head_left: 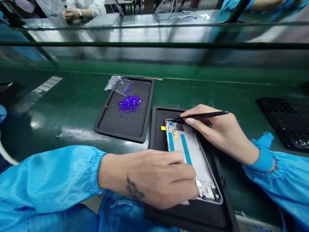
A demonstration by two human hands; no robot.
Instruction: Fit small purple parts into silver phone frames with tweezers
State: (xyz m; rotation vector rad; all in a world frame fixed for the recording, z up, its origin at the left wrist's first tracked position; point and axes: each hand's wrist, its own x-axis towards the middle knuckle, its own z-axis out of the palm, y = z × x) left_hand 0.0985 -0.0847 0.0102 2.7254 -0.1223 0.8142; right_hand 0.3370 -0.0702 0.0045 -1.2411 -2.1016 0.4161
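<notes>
The right hand [220, 133] is pinching a black stylus [204, 115] at twelve o'clock on the phone frame [189, 151], the left hand [154, 177] pressing flat at six.

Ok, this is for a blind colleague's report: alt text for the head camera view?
A person's right hand holds a slim black stylus at the top of a phone's metal frame in a black tray, while the left hand rests on the frame. Small purple pieces lie in a second black tray alongside.
</notes>
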